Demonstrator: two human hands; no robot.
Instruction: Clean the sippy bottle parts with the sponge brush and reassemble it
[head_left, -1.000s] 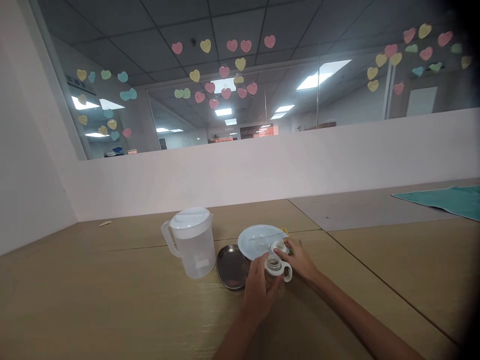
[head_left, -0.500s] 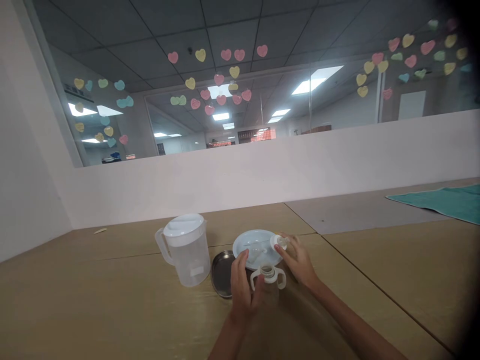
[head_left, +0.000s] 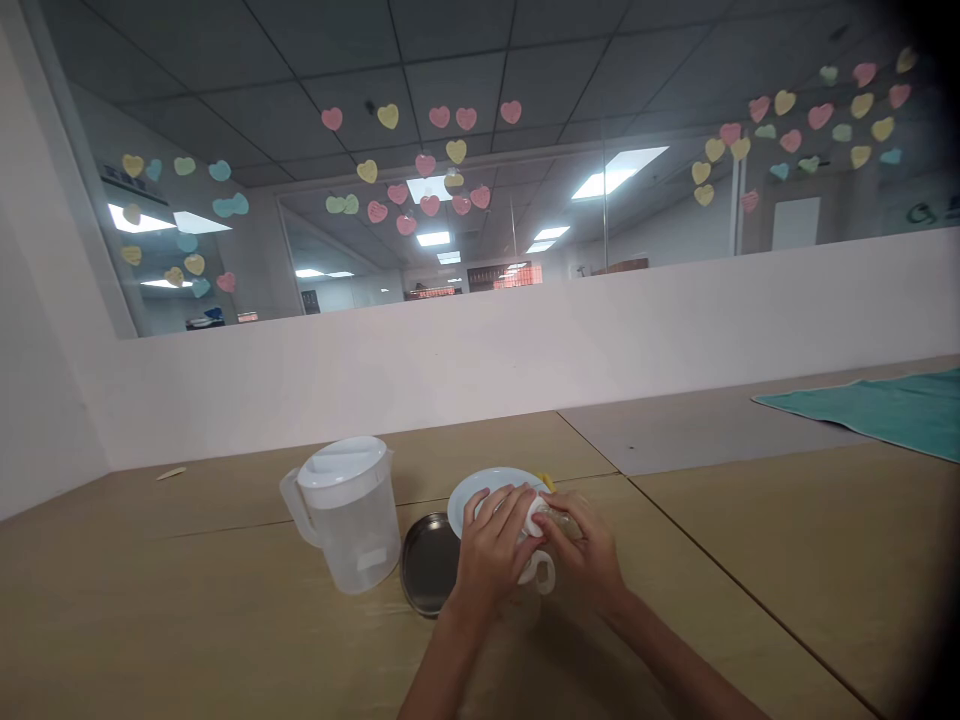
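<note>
My right hand (head_left: 589, 545) is closed on a white ring cap with a clear nipple (head_left: 535, 513), held just above the two-handled bottle (head_left: 538, 572). My left hand (head_left: 491, 535) has come up against the cap from the left, its fingers curled together; what lies under them is hidden. The bottle stands upright near the hands, mostly covered by them, with one white handle showing. Behind the hands is a pale blue bowl (head_left: 469, 488), partly covered. A dark metal tray (head_left: 430, 565) lies left of my left hand.
A clear pitcher with a white lid (head_left: 352, 530) stands on the table (head_left: 225, 600) at the left. Something yellow (head_left: 547, 481) shows at the bowl's right edge. A teal cloth (head_left: 885, 405) lies at the far right, before a low wall with a window.
My left hand has moved up from beside the bottle to the cap, and its fingers have closed. My right hand has brought the cap slightly left and down. The view has shifted a little.
</note>
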